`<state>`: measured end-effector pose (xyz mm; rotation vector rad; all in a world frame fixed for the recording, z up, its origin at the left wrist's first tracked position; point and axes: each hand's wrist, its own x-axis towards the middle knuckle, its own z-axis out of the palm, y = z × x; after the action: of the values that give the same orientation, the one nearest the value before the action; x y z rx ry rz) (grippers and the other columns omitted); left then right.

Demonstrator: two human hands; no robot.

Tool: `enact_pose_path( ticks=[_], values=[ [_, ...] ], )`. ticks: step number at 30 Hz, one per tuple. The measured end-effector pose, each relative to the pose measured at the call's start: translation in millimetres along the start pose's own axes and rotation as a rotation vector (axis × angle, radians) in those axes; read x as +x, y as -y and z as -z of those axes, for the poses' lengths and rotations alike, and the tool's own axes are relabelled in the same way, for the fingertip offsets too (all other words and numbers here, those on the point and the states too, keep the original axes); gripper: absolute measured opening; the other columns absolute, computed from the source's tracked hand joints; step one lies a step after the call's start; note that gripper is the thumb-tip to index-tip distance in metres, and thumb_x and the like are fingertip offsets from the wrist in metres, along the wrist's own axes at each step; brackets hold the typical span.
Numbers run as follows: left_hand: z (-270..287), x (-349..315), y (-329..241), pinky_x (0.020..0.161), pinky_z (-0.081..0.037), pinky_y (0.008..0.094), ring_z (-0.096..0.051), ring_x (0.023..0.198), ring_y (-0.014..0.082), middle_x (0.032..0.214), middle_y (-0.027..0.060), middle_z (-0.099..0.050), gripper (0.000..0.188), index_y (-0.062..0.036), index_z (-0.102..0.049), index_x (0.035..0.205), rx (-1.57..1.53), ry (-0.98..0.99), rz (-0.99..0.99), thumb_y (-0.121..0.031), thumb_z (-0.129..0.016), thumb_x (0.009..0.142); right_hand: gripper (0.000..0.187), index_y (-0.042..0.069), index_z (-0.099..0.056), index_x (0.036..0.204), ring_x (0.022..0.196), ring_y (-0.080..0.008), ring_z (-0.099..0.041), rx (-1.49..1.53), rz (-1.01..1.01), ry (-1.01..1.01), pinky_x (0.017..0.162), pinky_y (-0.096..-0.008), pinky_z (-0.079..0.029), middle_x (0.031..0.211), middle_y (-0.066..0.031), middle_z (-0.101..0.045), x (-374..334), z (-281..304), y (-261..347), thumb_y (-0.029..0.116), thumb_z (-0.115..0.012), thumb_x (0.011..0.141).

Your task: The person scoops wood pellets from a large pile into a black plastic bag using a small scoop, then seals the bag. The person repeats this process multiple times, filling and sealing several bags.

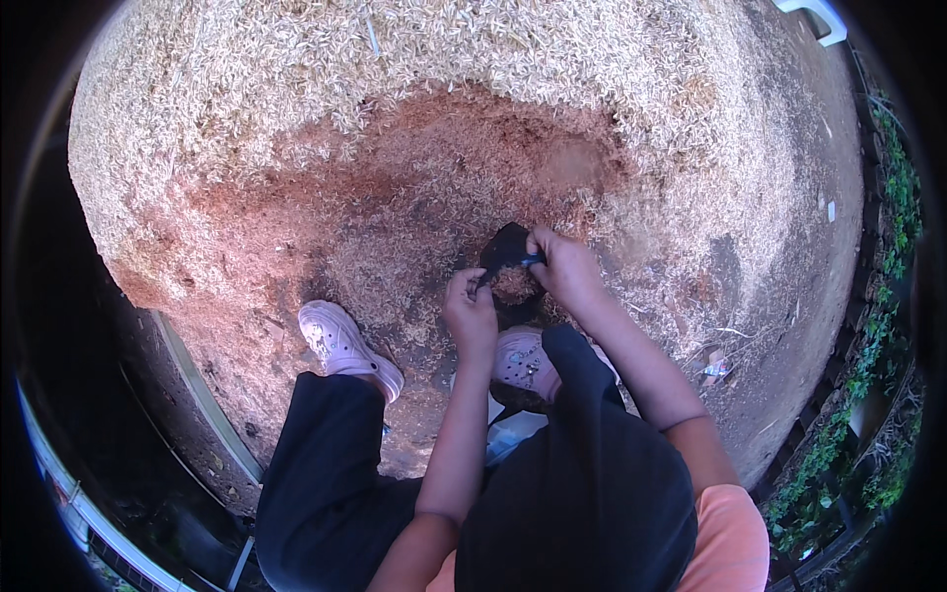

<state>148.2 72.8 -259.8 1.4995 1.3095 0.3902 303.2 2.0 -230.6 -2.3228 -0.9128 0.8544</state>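
Between my hands is a small black bag of what looks like thin plastic, its mouth facing up. Brown husk-like material fills it, showing inside the rim. My left hand pinches the rim on the left side, fingers closed. On the right, my right hand grips the rim between thumb and fingers. The bag is low, just beyond my right shoe; whether it rests on the ground is hard to see.
Reddish-brown soil mixed with husks spreads ahead, with pale husks around it. My left shoe is planted on it. A wooden edge lies at left, green plants at right, and a white plastic piece far right.
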Motion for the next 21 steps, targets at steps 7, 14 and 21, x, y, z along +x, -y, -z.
enact_pose_path(
  ticks=[7,14,21],
  values=[
    [16,7,-8,0.072,-0.050,0.0339,-0.064,0.077,0.0228,0.085,0.0120,-0.063,0.029,-0.0040,-0.061,0.108,0.191,0.167,0.066,0.002,-0.059,0.080,0.016,0.010,-0.056,0.082,0.073,-0.0355,-0.066,-0.011,0.134,0.074,0.064,-0.0474,-0.051,0.074,-0.0135,-0.065,5,7,-3,0.007,-0.067,0.072],
    [30,9,-9,0.078,-0.051,0.0458,-0.067,0.087,0.0391,0.091,0.0219,-0.067,0.040,-0.0073,-0.054,0.119,0.517,0.442,0.173,-0.013,-0.065,0.081,0.019,0.009,-0.058,0.087,0.070,-0.0344,-0.065,0.232,0.031,0.112,0.065,-0.0445,-0.052,0.072,-0.0107,-0.064,9,-3,2,0.010,-0.071,0.073],
    [23,8,12,0.083,-0.051,0.0469,-0.067,0.097,0.0403,0.101,0.0243,-0.068,0.043,-0.0093,-0.052,0.124,0.455,0.275,0.175,-0.013,-0.064,0.083,0.046,0.008,-0.057,0.117,0.113,-0.0372,-0.051,0.091,0.220,-0.304,0.098,-0.0471,-0.040,0.119,-0.0186,-0.055,-6,-25,-34,0.029,-0.076,0.080]
  ],
)
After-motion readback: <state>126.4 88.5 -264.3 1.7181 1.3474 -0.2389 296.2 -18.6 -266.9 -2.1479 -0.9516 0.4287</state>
